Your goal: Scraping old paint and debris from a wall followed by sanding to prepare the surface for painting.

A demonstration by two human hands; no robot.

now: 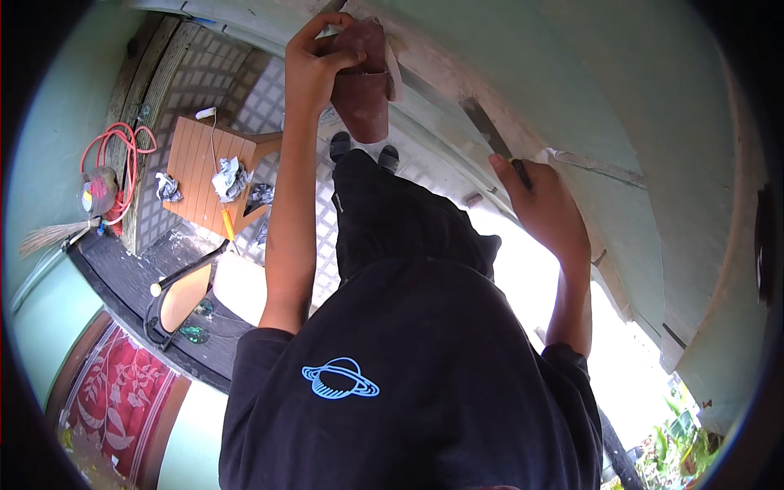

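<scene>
My left hand (314, 69) is raised high, with its thumb and fingers closed on a reddish-brown tapered piece (363, 106). A line like a fold or rim crosses the piece's middle, and a pale strip shows along its right side; its exact kind is unclear. Over on the right, my right hand (543, 208) grips the dark and yellow handle of a flat-bladed tool (482, 122). Its grey blade points up and left, over the pale green wall (555, 90). The wall surface near the blade looks rough and whitish.
A slatted wooden table (189, 155) stands at the left, bearing crumpled paper (231, 180) and a small roller (206, 113). Beyond it hang a coiled red hose (122, 135) and a brush (53, 237). A dark ledge (114, 273) runs below, near a chair (184, 298).
</scene>
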